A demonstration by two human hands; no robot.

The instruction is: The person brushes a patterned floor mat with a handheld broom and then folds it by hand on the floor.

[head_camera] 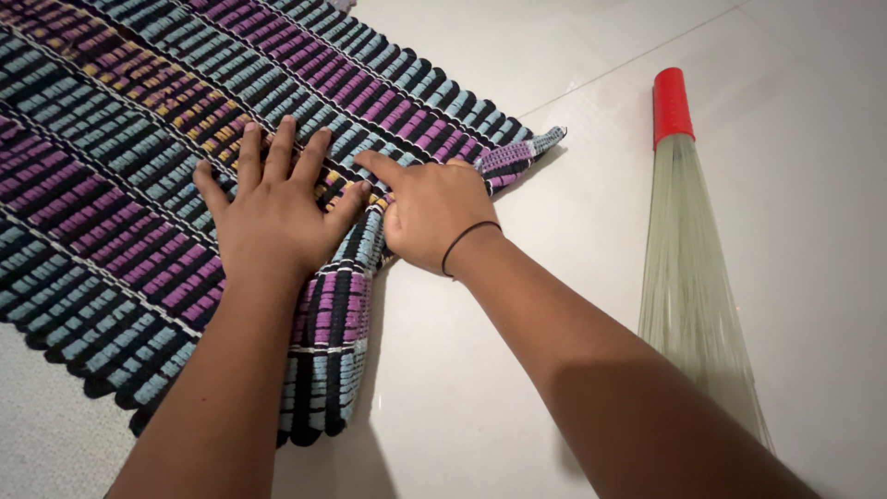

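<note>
Lying under both hands — woven rug (111,166), left hand (277,208), right hand (430,212).

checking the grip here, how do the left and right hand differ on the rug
The left hand lies flat with fingers spread on the woven rug; the right hand is partly curled, index finger extended, at the folded edge. The right wrist wears a thin black band; the left wrist is bare. Both press on the rug.

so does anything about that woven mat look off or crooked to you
Yes. The striped mat does not lie flat: its near corner is folded over on itself under the left hand and right hand, which press on the fold. Its far corner is curled. The broom lies on the floor, apart from the mat.
</note>
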